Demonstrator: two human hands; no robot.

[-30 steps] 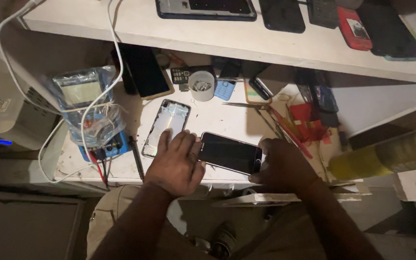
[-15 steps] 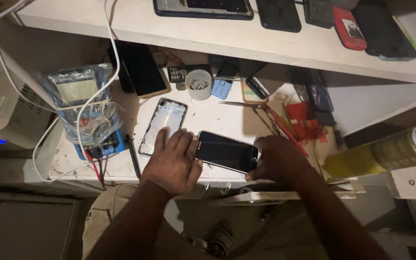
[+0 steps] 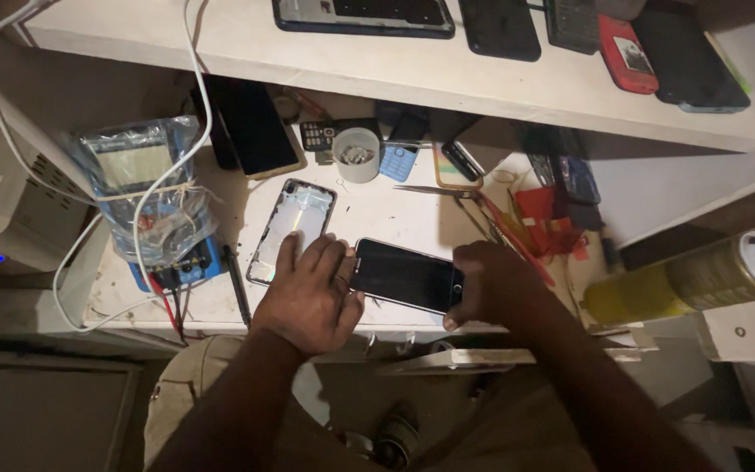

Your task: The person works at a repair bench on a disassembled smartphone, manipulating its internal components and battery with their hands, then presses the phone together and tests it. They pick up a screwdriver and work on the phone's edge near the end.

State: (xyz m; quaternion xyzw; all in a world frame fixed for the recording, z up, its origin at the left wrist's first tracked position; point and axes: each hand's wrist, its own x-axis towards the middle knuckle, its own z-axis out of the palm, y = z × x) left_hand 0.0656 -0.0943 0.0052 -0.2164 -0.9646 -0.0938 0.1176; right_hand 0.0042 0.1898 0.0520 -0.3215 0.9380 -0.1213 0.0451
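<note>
I note my left hand [image 3: 310, 293] pressing flat and my right hand [image 3: 488, 284] pinching the dark phone [image 3: 406, 275] near the bench's [image 3: 377, 210] front edge, where a slip risks dropping it.

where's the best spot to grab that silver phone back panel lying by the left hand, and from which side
Probably the two long edges of the silver phone back panel, pinched near its far end, coming from above. It lies flat on the white bench, so there is nothing to hook under, and its near end lies at the fingers of the left hand. The far end, by the camera cutout, lies open.
</note>
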